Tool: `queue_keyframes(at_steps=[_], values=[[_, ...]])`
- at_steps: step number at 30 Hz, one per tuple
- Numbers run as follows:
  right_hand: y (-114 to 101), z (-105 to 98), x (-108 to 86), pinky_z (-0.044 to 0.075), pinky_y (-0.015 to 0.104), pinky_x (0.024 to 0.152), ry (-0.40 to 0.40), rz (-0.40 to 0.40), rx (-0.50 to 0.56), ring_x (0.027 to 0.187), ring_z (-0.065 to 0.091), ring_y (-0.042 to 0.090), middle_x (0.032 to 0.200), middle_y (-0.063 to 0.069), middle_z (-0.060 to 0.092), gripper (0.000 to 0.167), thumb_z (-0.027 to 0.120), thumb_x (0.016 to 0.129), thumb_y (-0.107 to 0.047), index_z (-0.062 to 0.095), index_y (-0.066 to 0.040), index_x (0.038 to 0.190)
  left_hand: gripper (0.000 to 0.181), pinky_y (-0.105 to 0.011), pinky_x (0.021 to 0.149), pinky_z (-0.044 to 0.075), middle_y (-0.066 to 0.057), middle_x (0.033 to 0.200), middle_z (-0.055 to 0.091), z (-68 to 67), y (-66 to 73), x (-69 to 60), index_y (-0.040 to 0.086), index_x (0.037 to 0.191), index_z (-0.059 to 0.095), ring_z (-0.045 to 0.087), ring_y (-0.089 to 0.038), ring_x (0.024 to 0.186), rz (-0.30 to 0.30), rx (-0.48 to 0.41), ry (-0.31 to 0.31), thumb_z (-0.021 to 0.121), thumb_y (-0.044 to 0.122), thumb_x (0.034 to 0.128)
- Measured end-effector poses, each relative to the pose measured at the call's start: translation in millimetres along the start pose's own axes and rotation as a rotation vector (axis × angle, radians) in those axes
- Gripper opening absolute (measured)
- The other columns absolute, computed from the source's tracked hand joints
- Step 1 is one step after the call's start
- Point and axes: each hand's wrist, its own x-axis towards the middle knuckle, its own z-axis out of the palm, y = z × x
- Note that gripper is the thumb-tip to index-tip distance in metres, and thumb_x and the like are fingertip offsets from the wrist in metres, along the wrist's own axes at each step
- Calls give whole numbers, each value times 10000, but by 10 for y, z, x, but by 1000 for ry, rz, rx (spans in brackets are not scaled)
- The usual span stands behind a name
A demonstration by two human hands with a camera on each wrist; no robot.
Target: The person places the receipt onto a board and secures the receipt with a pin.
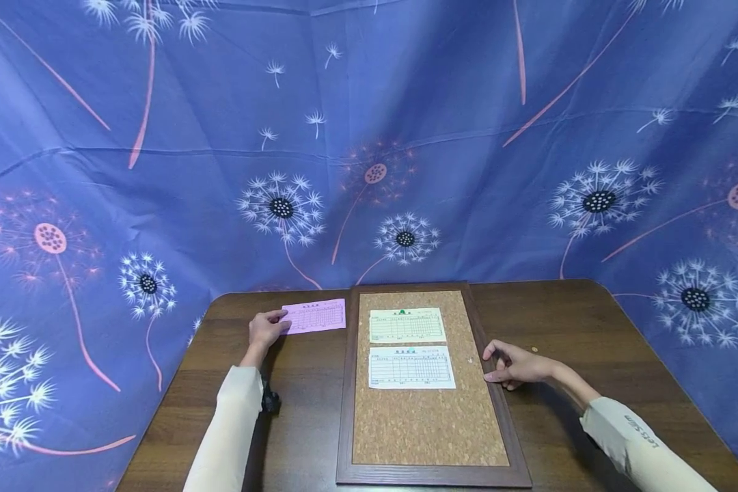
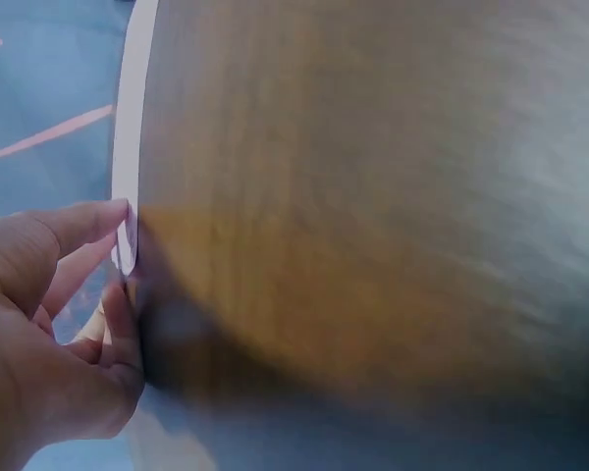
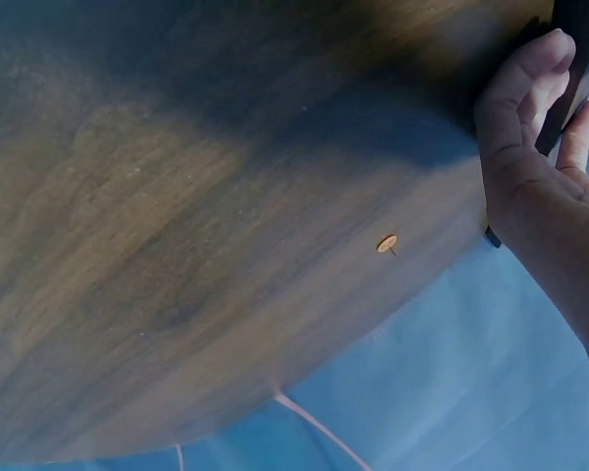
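My left hand [image 1: 267, 329] pinches the left end of a pink printed slip [image 1: 316, 317] between thumb and fingers. In the left wrist view the slip [image 2: 133, 108] appears as a narrow pale strip. Right of it lies a cork board [image 1: 427, 427] in a dark wood frame. Two printed slips are on the cork: a green-tinted one [image 1: 407, 326] above and a white one [image 1: 411, 369] below, each with a green pin near its top edge. At the board's right side my right hand [image 1: 516, 364] grips the frame with curled fingers; some fingertips are hidden.
A loose thumbtack [image 3: 387, 243] lies on the brown wooden table [image 1: 307, 424], just beyond my right hand. Behind and around the table hangs a blue dandelion-print cloth [image 1: 455, 157], close to its far edge.
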Motion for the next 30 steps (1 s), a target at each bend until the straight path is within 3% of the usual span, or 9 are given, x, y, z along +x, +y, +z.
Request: queue_keyframes(at_steps=[4, 9, 19, 25, 30], values=[[11, 16, -13, 448, 202, 562, 4, 3, 10, 593, 486, 88, 698, -10, 474, 380, 633, 996, -58, 353, 110, 1189, 340, -498, 898, 474, -246, 993, 740, -13, -54, -147, -27, 1128, 750, 657, -406, 945, 95, 13, 13, 793, 119, 824], [35, 33, -25, 467, 206, 568, 18, -14, 6, 612, 497, 84, 707, -19, 477, 386, 629, 1001, -71, 350, 101, 1205, 299, -380, 760, 426, -181, 813, 647, -71, -105, -374, -48, 1011, 755, 548, -232, 755, 182, 15, -3, 851, 98, 768], [53, 43, -21, 493, 211, 576, 51, -27, -34, 644, 509, 78, 733, -41, 468, 423, 644, 998, -99, 343, 106, 1213, 340, -274, 702, 385, -108, 812, 605, -254, -248, -857, -24, 995, 714, 528, -197, 784, 167, 38, -59, 890, 112, 738], [47, 50, -47, 499, 221, 581, 51, -52, -17, 668, 513, 77, 729, -41, 474, 403, 631, 1005, -90, 341, 93, 1217, 599, -271, 711, 393, -122, 852, 597, -349, -284, -965, -76, 1205, 665, 517, -188, 798, 166, 60, -70, 911, 138, 702], [64, 51, -48, 508, 224, 588, 37, -73, -35, 679, 520, 68, 735, -51, 481, 392, 617, 1011, -79, 338, 108, 1214, 528, -262, 695, 394, -112, 824, 611, -391, -300, -996, -43, 1168, 709, 523, -174, 779, 159, 75, -82, 910, 140, 716]])
